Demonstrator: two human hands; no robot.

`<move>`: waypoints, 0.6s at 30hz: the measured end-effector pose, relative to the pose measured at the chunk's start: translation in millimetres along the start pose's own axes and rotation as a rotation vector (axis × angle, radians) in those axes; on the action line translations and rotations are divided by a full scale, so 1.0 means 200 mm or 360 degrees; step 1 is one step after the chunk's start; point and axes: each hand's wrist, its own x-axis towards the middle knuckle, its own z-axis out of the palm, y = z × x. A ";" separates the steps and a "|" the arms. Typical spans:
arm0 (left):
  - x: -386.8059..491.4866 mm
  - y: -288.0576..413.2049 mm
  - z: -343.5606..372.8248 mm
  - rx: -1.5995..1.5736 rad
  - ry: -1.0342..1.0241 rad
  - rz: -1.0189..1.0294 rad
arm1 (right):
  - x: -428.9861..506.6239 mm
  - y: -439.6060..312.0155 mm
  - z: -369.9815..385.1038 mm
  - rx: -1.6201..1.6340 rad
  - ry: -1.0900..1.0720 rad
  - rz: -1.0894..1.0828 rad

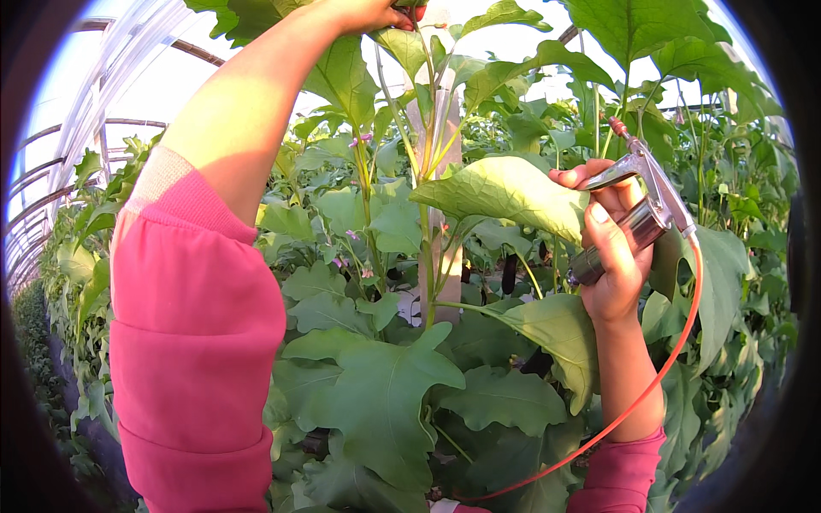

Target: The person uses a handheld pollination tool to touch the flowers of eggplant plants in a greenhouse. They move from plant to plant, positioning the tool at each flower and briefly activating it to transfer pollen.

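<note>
My left hand [378, 14], cut off by the top edge of the view, has its fingers curled at the upper shoot of an eggplant plant [423, 173]. My right hand [612, 250] grips a metal spray gun [648, 186] beside the plant's right-hand leaves. Its dark cylindrical body lies across my palm, with fingers over the lever. The copper-coloured nozzle [618, 126] points up and to the left. From its lower fitting a red hose [673, 365] curves down past my forearm. A broad, sunlit leaf [507, 192] hangs just left of my right fingers.
Eggplant leaves [385, 397] crowd the front. Dark eggplants [509, 274] and small purple flowers [340, 261] show among the stems. A pale upright post [451, 256] stands behind the plant. At left, curved greenhouse ribs [35, 170] and plastic film [106, 83] border a row.
</note>
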 end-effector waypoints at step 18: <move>-0.09 0.06 -0.11 -0.1250 0.1070 -0.0821 | -0.15 -0.35 0.29 -0.0848 0.0125 0.0040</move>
